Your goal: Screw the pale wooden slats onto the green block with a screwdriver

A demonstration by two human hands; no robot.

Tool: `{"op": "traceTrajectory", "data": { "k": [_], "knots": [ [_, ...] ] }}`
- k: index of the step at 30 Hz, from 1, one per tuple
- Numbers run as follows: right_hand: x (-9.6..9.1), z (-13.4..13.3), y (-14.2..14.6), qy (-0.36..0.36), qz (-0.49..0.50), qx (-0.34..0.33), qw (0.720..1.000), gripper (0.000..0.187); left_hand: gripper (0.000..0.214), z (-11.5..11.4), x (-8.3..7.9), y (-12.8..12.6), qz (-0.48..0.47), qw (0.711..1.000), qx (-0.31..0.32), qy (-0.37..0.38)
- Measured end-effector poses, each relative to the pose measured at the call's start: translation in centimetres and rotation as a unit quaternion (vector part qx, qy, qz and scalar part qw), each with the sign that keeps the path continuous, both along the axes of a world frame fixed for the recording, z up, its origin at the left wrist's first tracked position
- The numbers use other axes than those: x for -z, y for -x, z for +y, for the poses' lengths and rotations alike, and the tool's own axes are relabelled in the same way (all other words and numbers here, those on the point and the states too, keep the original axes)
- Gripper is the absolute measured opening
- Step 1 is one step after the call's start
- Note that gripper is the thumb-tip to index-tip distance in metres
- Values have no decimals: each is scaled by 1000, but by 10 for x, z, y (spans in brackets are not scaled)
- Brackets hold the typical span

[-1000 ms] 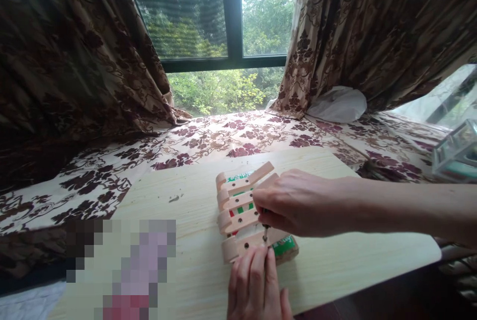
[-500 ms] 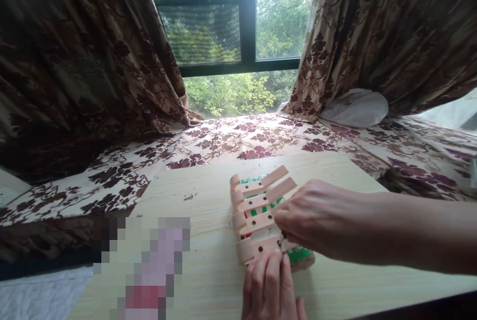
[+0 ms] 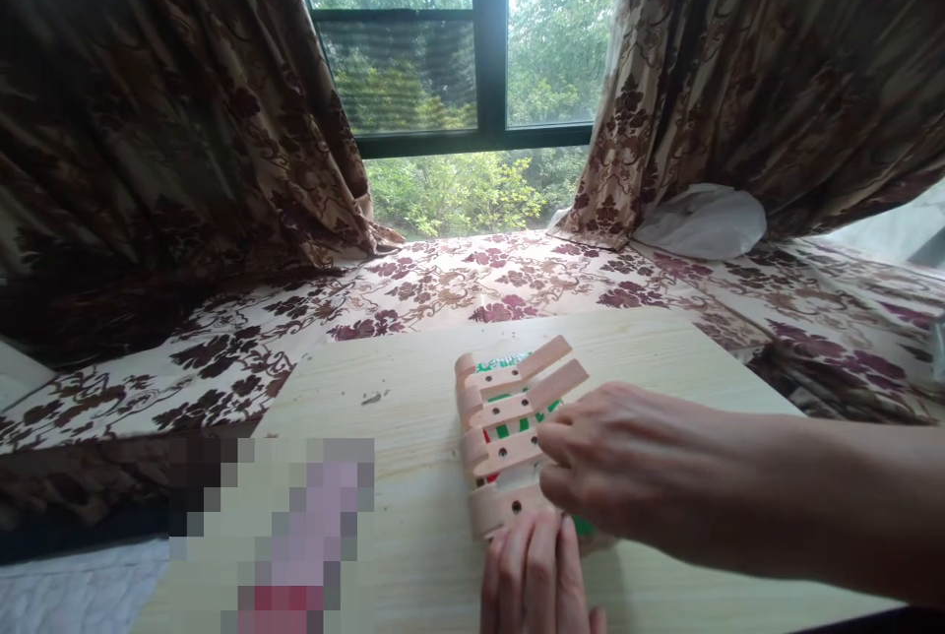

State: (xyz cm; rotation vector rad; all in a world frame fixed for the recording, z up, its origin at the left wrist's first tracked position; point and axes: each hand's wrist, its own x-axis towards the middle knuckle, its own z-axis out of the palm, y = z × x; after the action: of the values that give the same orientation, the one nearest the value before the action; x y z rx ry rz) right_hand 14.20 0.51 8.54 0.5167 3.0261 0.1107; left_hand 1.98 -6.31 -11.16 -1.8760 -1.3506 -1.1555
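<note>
My right forearm reaches in low from the right, sloping up to a bent wrist, and my right hand [image 3: 595, 447] hangs palm down over the row of wooden pieces [image 3: 506, 457], its knuckles high. Its fingers curl under, their tips hidden, so I cannot tell whether they grip anything. My left hand [image 3: 535, 575] comes up from the bottom edge, fingers stretched forward side by side, unclenched, tips against the nearest piece, thumb set apart. The pieces lie across a green-and-white printed pack [image 3: 503, 430] on the pale tabletop [image 3: 399, 486].
</note>
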Motion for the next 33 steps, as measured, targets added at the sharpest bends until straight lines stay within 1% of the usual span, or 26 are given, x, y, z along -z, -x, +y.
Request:
{"op": "traceTrajectory", "data": {
  "k": [2, 5, 6, 7, 8, 9, 11, 13, 15, 18, 20, 22, 24, 26, 27, 28, 30, 33],
  "knots": [
    [4, 6, 3, 23, -4, 55, 998, 14, 32, 2, 1, -4, -17, 1000, -1, -18],
    [7, 16, 6, 34, -3, 174, 984, 16, 39, 6, 1, -12, -88, 994, -5, -71],
    [7, 18, 6, 29, -3, 199, 979, 17, 40, 7, 0, -14, -114, 990, -7, -85],
    [6, 19, 6, 26, -5, 208, 978, 16, 40, 8, -1, -15, -121, 989, -5, -84],
    [5, 20, 5, 26, -10, 204, 979, 13, 40, 8, -2, -15, -117, 990, -1, -79],
    [4, 19, 4, 27, -13, 185, 982, 10, 39, 7, -3, -14, -108, 992, 3, -71],
    [1, 15, 0, 30, -16, 117, 993, 5, 38, 6, -3, -12, -86, 995, 10, -53],
    [1, 9, -2, 12, -13, 53, 998, 10, 36, 4, -3, -9, -74, 996, 11, -41],
    [4, 4, -2, -15, -18, 18, 1000, 11, 33, 3, -2, -7, -66, 997, 11, -31],
    [10, -2, -1, -30, -31, 16, 999, 12, 33, 3, -1, -7, -64, 997, 17, -24],
    [11, -1, 0, -15, -39, 34, 999, 14, 33, 3, -1, -6, -65, 997, 22, -20],
    [7, 3, 1, 19, -54, 68, 996, 16, 33, 2, -3, -6, -63, 998, 29, -9],
    [2, 7, 2, 51, -70, 116, 989, 17, 33, 1, -4, -5, -60, 998, 35, 2],
    [-2, 11, 1, 61, -75, 162, 982, 18, 32, 0, -5, -4, -58, 998, 39, 11],
    [-4, 12, 1, 60, -72, 170, 981, 17, 32, -1, -6, -4, -57, 997, 40, 14],
    [-5, 12, 0, 59, -65, 163, 983, 15, 32, -2, -6, -4, -57, 997, 41, 17],
    [-5, 11, -3, 57, -44, 114, 991, 11, 32, -2, -7, -4, -57, 997, 42, 23],
    [0, 7, -7, 49, -14, 39, 998, 13, 31, -3, -7, -3, -55, 997, 41, 26]
  ]
}}
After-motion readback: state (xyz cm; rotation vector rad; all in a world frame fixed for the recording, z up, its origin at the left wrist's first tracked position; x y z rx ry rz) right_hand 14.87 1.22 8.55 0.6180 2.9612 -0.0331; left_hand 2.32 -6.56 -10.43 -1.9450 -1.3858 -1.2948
